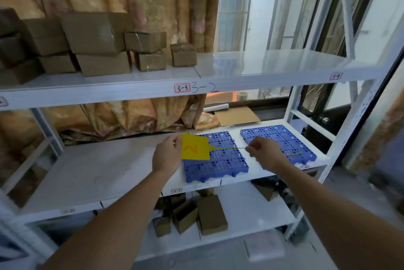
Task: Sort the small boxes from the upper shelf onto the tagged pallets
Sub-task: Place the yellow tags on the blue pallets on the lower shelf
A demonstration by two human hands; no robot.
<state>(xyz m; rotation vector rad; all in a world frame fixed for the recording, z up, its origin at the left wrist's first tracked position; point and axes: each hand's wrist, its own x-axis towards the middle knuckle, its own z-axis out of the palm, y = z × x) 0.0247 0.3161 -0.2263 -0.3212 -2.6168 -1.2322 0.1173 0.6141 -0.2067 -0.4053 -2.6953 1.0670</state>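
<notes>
Both arms are stretched forward over the middle shelf (109,173), where the left hand (167,153) is raised with its fingers pinched on the left edge of a yellow tag (194,146) marked 2, held above the left blue pallet (220,160). The tag's thin tie (231,148) is pinched by the right hand (263,149) over the right blue pallet (282,138). The small boxes (150,51) are left stacked on the upper shelf (262,66)

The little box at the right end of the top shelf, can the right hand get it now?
Probably not yet. The right hand is busy pinching the tag's thin tie, low over the pallets. The box stands alone at the row's end with bare shelf beside it, so once the hand lets go, the way looks free.
</notes>
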